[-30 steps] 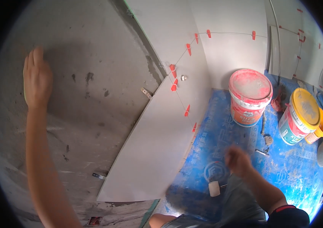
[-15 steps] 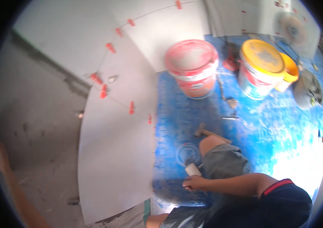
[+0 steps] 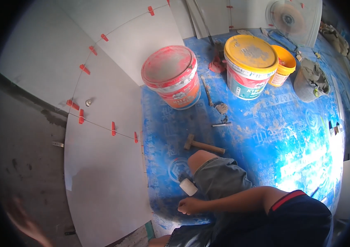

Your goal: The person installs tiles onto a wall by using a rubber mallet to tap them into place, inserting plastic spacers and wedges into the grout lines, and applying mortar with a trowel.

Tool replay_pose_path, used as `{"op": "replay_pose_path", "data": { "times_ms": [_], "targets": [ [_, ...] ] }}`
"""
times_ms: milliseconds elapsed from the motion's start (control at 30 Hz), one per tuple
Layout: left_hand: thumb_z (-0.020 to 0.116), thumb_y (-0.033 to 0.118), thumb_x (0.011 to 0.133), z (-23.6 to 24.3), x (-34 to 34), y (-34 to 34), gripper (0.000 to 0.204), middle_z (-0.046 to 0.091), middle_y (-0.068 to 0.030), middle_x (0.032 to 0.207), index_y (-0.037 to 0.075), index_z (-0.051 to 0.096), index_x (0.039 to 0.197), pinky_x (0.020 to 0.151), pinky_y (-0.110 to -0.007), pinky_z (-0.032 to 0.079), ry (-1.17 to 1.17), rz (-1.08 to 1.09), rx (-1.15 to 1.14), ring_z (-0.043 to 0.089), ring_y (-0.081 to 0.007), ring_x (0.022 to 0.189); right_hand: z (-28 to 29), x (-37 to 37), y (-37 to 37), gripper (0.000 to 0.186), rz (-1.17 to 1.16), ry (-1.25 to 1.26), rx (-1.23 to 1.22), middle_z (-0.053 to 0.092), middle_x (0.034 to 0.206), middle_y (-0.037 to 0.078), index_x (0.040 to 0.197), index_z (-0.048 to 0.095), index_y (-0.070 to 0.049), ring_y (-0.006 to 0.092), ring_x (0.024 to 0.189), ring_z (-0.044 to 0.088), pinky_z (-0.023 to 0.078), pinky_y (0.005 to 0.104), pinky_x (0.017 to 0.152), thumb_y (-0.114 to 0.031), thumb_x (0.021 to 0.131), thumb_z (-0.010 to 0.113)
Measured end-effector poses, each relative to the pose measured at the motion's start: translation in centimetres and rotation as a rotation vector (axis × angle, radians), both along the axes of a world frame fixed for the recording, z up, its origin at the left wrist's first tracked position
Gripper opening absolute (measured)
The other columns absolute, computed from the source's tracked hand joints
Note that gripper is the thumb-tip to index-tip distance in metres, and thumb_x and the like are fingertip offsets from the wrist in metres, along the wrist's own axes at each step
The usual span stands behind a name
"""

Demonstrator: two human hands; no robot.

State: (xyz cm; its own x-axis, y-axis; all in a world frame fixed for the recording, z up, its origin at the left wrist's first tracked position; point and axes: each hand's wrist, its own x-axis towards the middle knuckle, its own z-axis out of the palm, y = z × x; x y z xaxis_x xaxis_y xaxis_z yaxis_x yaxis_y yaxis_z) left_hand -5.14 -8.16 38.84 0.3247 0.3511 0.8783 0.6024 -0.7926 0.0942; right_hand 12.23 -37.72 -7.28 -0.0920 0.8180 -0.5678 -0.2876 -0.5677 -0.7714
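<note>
Blue protective sheeting covers the floor, and the person kneels on its near edge, one bare knee up. The right hand rests low by that knee, curled into a loose fist with nothing visible in it; a white rubber mallet head lies just beside it, close but apart. The left hand is a blur at the lower left edge, over grey bare wall, and I cannot tell whether it is spread or closed.

The large white tile stands against the wall with red spacer clips along its upper joint. If it is not yet firmly bedded, a knock from the knee or a hard mallet blow near its corner could shift it off the joint line or chip it.

A wooden-handled hammer lies just beyond the knee, easily kicked. The red-lidded bucket and yellow-lidded bucket stand toward the far edge, well apart from both hands.
</note>
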Motion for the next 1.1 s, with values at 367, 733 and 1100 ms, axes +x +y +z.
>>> {"op": "replay_pose_path", "data": {
  "times_ms": [367,733,1100],
  "targets": [
    [0.070,0.013,0.089,-30.8,4.7,-16.7,0.018,0.056,-0.0181,0.133,0.005,0.064,0.104,0.086,-0.032,0.047,-1.153,-0.873,-1.714,0.058,-0.0227,0.104,0.1,-0.9,-0.9,0.029,0.109,-0.035,-0.048,0.066,0.085,0.008,0.105,0.065,-0.001,0.0169,0.071,0.062,0.050,0.0308,0.063,-0.028,0.096,0.061],
    [0.063,0.022,0.095,-31.4,1.4,-17.8,0.018,0.058,-0.0030,0.106,0.010,0.064,0.109,0.087,-0.033,0.041,-1.374,-1.291,-1.761,0.050,-0.0175,0.097,1.8,-2.6,-1.0,0.024,0.110,0.017,-0.029,0.063,0.080,0.004,0.098,0.064,0.001,0.0102,0.065,0.057,0.045,0.0256,0.060,-0.023,0.094,0.061],
    [0.055,0.013,0.100,-31.5,1.3,-18.5,0.025,0.067,-0.0144,0.108,0.006,0.065,0.121,0.085,-0.037,0.053,-1.290,-1.229,-1.646,0.065,-0.0244,0.095,1.5,-2.5,-1.3,0.025,0.159,-0.007,-0.022,0.064,0.083,0.002,0.102,0.064,-0.002,0.0084,0.067,0.058,0.045,0.0229,0.061,-0.026,0.095,0.062]
  ]
}}
